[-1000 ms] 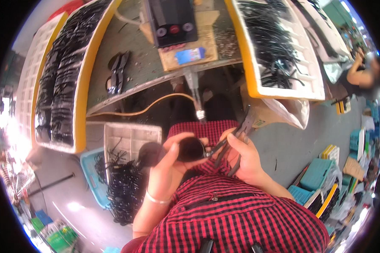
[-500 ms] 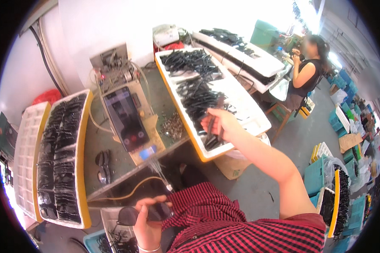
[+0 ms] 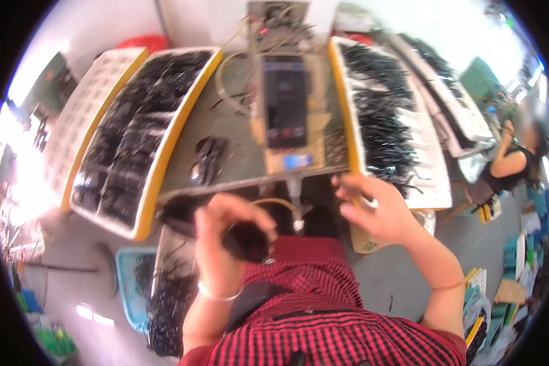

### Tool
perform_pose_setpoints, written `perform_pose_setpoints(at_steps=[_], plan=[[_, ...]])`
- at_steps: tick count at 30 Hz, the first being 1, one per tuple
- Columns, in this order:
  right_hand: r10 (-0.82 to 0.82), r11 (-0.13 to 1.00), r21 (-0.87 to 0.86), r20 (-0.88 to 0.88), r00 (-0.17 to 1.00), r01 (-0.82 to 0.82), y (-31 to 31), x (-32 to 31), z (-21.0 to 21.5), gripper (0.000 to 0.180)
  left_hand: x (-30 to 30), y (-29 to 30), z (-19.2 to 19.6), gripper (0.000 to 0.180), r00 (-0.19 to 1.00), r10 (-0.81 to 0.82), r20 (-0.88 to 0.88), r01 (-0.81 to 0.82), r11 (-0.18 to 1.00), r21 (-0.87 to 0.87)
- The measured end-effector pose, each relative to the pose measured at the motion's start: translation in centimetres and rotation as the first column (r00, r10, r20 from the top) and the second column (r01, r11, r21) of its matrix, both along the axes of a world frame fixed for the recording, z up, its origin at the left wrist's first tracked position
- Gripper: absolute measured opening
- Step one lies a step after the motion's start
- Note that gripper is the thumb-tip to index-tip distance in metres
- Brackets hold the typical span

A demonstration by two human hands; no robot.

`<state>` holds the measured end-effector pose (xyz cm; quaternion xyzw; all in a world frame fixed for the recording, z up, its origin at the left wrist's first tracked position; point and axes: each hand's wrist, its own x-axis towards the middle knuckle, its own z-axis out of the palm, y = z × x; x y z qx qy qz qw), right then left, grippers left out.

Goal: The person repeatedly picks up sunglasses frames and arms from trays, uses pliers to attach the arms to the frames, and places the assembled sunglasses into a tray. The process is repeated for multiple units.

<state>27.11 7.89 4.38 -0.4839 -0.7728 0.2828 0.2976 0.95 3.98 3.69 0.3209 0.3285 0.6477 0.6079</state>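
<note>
- Two long yellow-rimmed trays flank the workbench; at the far left a white gridded tray (image 3: 82, 116) leans beside the first of them.
- Left yellow-rimmed tray (image 3: 141, 210) is packed with rows of small black parts and slopes down toward the person.
- Below it, on the pale floor (image 3: 73, 280), a light blue crate (image 3: 127, 287) and a white crate just beside it hold loose black parts.
- On the grey bench top (image 3: 238, 152) a small heap of black pieces (image 3: 208, 160) lies between the left tray and the machine.
- The person's left hand (image 3: 221, 235) is curled round a dark rounded piece (image 3: 247, 242), held above the red checked lap; a pale bangle sits on that wrist.
- A grey upright machine (image 3: 285, 100) stands mid-bench with a dark front panel, red round buttons low on it, and a small blue label (image 3: 297, 161) on a tan base below.
- The right hand (image 3: 372, 210) hovers at the bench's front edge with fingers loosely bent; whether it grips anything cannot be told.
- Right yellow-edged tray (image 3: 346, 116) carries tangles of black parts on white.
- Far right, another person sits at a further table, with coloured bins on the floor nearby.
</note>
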Motion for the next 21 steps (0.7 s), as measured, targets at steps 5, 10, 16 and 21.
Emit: perform_pose_setpoints(at_steps=[5, 10, 16, 21], plan=[[0.174, 0.886, 0.381, 0.253, 0.952, -0.263, -4.2, -4.5, 1.2, 0.056, -0.5, 0.4, 0.4, 0.051, 0.989, 0.049, -0.140, -0.019, 0.978, 0.210], [0.133, 0.890, 0.403, 0.220, 0.966, -0.214, -3.7, -4.8, 1.0, 0.055, 0.8, 0.7, 0.7, 0.049, 0.971, 0.117, -0.209, -0.064, 0.967, 0.246], [0.072, 0.893, 0.412, 0.271, 0.960, -0.183, -3.8, -4.6, -0.5, 0.049, 1.5, 1.0, -0.4, 0.045, 0.963, 0.154, -0.221, -0.078, 0.945, 0.317], [0.022, 0.889, 0.428, 0.318, 0.948, -0.164, -3.8, -4.2, -0.9, 0.044, 1.9, 1.3, -0.6, 0.046, 0.955, 0.163, -0.247, -0.087, 0.952, 0.292]])
